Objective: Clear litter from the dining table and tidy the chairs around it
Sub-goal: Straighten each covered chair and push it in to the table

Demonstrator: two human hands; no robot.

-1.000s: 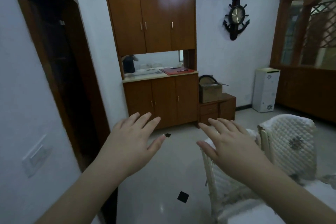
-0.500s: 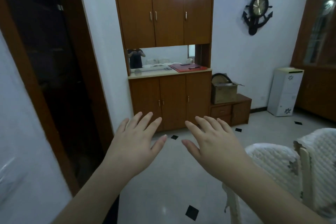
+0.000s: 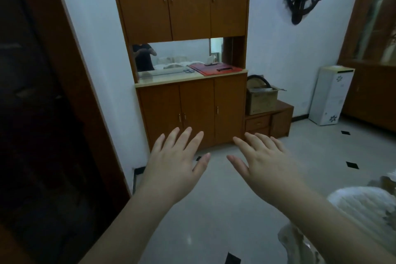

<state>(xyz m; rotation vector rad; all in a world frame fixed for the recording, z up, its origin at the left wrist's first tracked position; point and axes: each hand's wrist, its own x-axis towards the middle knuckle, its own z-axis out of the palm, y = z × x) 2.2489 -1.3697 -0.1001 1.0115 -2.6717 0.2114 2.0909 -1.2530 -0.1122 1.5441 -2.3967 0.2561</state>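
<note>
My left hand (image 3: 175, 163) and my right hand (image 3: 265, 163) are stretched out in front of me, palms down, fingers straight and spread, holding nothing. They hover above the pale tiled floor, side by side and apart. A chair with a white quilted cover (image 3: 368, 210) shows only partly at the lower right edge, to the right of my right forearm. The dining table and any litter are out of view.
A brown wooden cabinet (image 3: 192, 109) with a mirror stands against the far wall. To its right are a low drawer unit (image 3: 270, 122) bearing a cardboard box (image 3: 261, 98) and a white floor unit (image 3: 332, 96). A dark doorway (image 3: 32, 113) fills the left.
The view has swung left and closer to the cabinet; the covered chairs have slid to the lower right edge. Both hands stay open and outstretched, now nearer each other.
</note>
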